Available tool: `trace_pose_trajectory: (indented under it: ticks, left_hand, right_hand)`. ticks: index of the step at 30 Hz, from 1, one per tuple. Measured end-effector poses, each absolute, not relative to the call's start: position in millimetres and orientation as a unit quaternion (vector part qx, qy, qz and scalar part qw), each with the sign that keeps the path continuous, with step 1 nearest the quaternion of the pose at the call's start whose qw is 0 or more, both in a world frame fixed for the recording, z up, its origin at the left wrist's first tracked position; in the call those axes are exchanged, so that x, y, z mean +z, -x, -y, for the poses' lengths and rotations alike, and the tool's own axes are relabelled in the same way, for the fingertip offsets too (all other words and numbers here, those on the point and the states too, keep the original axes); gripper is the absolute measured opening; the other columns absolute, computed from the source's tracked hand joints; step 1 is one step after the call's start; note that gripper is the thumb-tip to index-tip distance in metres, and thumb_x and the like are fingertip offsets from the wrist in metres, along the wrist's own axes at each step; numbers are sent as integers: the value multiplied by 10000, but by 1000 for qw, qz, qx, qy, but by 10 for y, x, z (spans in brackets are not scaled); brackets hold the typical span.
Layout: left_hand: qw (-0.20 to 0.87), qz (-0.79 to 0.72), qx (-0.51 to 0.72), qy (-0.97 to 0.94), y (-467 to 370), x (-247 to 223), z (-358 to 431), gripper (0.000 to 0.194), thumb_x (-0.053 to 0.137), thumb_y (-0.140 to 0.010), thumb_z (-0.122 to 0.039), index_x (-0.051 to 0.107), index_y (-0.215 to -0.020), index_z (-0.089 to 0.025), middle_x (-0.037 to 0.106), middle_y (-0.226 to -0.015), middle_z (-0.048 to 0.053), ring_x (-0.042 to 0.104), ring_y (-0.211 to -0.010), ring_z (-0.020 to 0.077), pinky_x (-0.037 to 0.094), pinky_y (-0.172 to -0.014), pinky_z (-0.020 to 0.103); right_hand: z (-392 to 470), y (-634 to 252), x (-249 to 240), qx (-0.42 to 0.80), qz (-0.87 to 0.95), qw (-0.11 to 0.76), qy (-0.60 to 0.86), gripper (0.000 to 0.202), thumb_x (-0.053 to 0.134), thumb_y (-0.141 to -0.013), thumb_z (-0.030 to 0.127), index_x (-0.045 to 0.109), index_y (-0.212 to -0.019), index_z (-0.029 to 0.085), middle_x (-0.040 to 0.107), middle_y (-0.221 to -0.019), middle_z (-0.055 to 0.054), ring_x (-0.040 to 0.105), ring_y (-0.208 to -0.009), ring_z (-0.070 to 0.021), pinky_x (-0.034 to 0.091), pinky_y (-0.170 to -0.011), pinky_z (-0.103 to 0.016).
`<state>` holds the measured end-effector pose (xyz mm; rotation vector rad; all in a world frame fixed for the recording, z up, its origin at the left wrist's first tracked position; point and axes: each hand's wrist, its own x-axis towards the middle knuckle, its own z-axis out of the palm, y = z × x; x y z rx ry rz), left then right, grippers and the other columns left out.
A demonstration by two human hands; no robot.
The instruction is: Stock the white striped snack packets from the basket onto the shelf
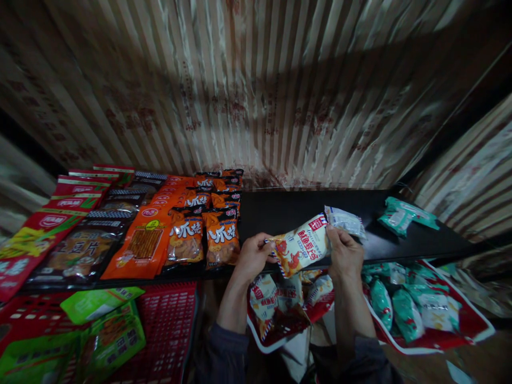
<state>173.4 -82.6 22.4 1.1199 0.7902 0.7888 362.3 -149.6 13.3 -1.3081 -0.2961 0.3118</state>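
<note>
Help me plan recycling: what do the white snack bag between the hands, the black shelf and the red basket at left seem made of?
Snack bag: probably printed plastic film, slightly glossy; flat end seals, puffed body. 
Shelf: smooth, semi-gloss, perhaps painted metal; it reflects light softly. 
Basket: likely moulded plastic, given its regular openings.

This looks like a small shop or market stall, though the light is dim: bagged snacks (222, 241) lie in overlapping rows on a black shelf (276, 208), with more packets (407, 316) in 3 red baskets (170, 320) below.
</note>
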Motion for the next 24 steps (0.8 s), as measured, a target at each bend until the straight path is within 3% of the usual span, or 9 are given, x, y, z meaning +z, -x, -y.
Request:
trace_pose_trajectory:
  ticks: [5,8,14,19,24]
  left_hand:
    - [714,-388,413,-412,-1758,220,801,135,788,-706,-196,681,-757,-131,692,-706,20,640,-578,117,568,-488,214]
    - [719,-393,460,-342,-1784,237,797,112,768,-727,-171,678,-777,-126,706,-737,25,664,-630,127,609,-570,254]
    - [734,-354,516,-264,-1867,263,839,28,682,-786,-95,664,-776,-114,707,-763,23,685,-716,131,628,-757,346]
    - [739,-348,529,-232,-1932,258,881,83,630,-803,-28,652,-787,-106,709,-793,28,692,-757,125,596,-886,405]
    - [750,-337,508,-256,-1980,237,922,84,670,-775,-35,647,-809,-108,713,-817,40,697,-786,146,592,-885,415]
  right_hand:
    - [1513,-3575,178,148,173,760,608,452,775,-644,530,737,-961,210,752,-939,-27,676,-876,-187,505,-713,-286]
    - [1513,-3496,192,195,169,754,605,530,783,-630,568,711,-1037,236,752,-1014,-46,678,-981,-200,515,-771,-296]
    - [1490,-3245,134,325,193,706,600,550,851,-539,563,736,-944,209,766,-925,-62,705,-857,-200,527,-704,-288]
    - [1474,-3087,110,381,191,709,562,512,903,-487,487,748,-888,209,753,-836,-17,697,-756,-161,542,-690,-282]
    - [1442,-3047,106,366,183,735,540,436,902,-491,471,756,-807,208,733,-744,4,659,-693,-131,533,-663,-267]
